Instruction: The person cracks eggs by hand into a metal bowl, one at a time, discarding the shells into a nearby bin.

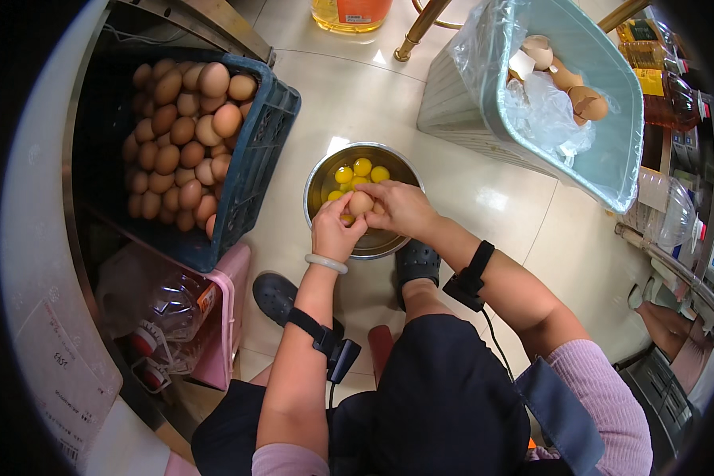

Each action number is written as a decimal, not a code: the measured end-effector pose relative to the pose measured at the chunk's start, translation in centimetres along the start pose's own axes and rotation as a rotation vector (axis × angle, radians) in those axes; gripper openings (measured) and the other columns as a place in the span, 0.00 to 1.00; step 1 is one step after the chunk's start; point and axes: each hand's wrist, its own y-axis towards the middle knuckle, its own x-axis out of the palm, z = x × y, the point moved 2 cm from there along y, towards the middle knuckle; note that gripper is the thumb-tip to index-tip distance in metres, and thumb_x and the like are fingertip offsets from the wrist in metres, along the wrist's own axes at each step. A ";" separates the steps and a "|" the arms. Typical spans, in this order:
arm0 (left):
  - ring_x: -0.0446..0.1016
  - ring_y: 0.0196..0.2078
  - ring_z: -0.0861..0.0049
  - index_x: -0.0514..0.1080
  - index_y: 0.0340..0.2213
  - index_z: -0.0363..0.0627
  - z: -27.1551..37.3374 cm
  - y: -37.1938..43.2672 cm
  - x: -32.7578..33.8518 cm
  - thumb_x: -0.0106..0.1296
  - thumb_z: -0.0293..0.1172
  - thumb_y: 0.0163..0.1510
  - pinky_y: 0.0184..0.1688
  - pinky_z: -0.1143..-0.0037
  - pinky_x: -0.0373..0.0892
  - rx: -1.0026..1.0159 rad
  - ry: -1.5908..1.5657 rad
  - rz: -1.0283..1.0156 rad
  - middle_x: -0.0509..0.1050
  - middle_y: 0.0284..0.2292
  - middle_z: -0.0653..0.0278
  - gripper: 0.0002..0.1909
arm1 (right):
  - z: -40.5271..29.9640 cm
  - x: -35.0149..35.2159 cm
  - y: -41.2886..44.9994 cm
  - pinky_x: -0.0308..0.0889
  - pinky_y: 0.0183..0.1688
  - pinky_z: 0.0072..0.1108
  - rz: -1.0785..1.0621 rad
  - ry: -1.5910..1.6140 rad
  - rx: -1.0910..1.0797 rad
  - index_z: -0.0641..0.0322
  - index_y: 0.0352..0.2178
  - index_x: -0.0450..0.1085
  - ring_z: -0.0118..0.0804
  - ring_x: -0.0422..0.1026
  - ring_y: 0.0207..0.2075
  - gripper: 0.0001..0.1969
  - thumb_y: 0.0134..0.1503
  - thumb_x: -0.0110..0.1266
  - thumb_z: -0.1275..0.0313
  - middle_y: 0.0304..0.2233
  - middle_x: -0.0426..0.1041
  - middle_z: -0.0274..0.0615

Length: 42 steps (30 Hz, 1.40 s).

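Note:
Over a round metal bowl on the floor, both my hands meet around a brown egg. Fingertips of my left hand press on its near left side. My right hand grips it from the right, with thumb and fingers spread around it. Another rounded brown shell surface shows partly under the right fingers; whether it is a second egg I cannot tell. Several yellow egg yolks lie in the bowl, partly hidden by my hands.
A dark plastic crate full of brown eggs stands left, above a pink bin holding plastic bottles. At upper right is a lined waste bin with eggshells. An oil bottle stands ahead; my shoes flank the bowl's near side.

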 end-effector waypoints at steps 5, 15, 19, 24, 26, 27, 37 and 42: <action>0.74 0.33 0.68 0.72 0.40 0.34 -0.3 -0.1 0.2 0.58 0.24 0.38 0.33 0.77 0.73 0.013 0.018 0.025 0.73 0.34 0.52 0.22 | -0.1 -0.1 -0.1 0.68 0.36 0.30 -0.004 -0.011 0.001 0.57 0.44 0.68 0.46 0.72 0.33 0.25 0.41 0.56 0.63 0.31 0.72 0.46; 0.72 0.35 0.59 0.72 0.40 0.34 -0.9 -0.2 0.4 0.57 0.25 0.36 0.40 0.71 0.70 0.115 0.113 0.091 0.72 0.34 0.49 0.24 | -0.6 0.1 -0.3 0.69 0.32 0.29 0.136 -0.173 -0.083 0.54 0.42 0.69 0.43 0.72 0.30 0.23 0.40 0.57 0.65 0.28 0.70 0.42; 0.71 0.37 0.59 0.71 0.41 0.35 -0.4 -0.3 0.1 0.56 0.24 0.37 0.42 0.70 0.68 0.195 0.260 0.078 0.71 0.35 0.51 0.24 | -1.0 -0.1 -0.4 0.69 0.32 0.27 0.156 -0.319 -0.172 0.52 0.43 0.68 0.39 0.71 0.33 0.23 0.40 0.57 0.66 0.32 0.70 0.40; 0.70 0.40 0.60 0.70 0.41 0.36 1.6 -0.4 -0.7 0.55 0.25 0.38 0.45 0.69 0.66 0.260 0.475 0.017 0.71 0.37 0.54 0.23 | -1.5 -1.3 -0.4 0.69 0.33 0.24 0.222 -0.414 -0.284 0.50 0.43 0.67 0.37 0.71 0.35 0.24 0.39 0.58 0.70 0.35 0.69 0.37; 0.69 0.38 0.60 0.70 0.41 0.38 2.4 -0.3 -1.1 0.54 0.25 0.38 0.42 0.67 0.66 0.349 0.530 0.053 0.69 0.36 0.55 0.23 | -1.8 -1.8 -0.5 0.69 0.33 0.23 0.252 -0.435 -0.307 0.50 0.42 0.67 0.37 0.71 0.35 0.25 0.38 0.58 0.71 0.35 0.69 0.36; 0.69 0.38 0.60 0.70 0.41 0.38 2.8 -0.3 -1.3 0.54 0.25 0.38 0.42 0.67 0.66 0.349 0.531 0.053 0.69 0.36 0.55 0.23 | -2.0 -2.0 -0.6 0.69 0.33 0.23 0.285 -0.442 -0.322 0.49 0.43 0.67 0.37 0.71 0.35 0.25 0.38 0.58 0.72 0.36 0.69 0.36; 0.73 0.33 0.80 0.71 0.42 0.39 5.1 -0.7 -3.4 0.57 0.25 0.45 0.27 0.84 0.68 0.154 0.016 0.165 0.72 0.38 0.59 0.19 | -0.2 -0.6 -0.1 0.68 0.33 0.17 -0.104 1.139 0.482 0.65 0.48 0.62 0.30 0.72 0.32 0.22 0.49 0.52 0.75 0.35 0.71 0.41; 0.71 0.28 0.79 0.74 0.32 0.38 6.9 0.2 -10.3 0.52 0.28 0.52 0.25 0.83 0.66 0.234 0.112 0.378 0.73 0.29 0.62 0.07 | -2.3 -3.5 -1.4 0.69 0.28 0.15 -0.220 1.428 0.543 0.65 0.49 0.61 0.26 0.72 0.30 0.23 0.50 0.52 0.73 0.37 0.70 0.40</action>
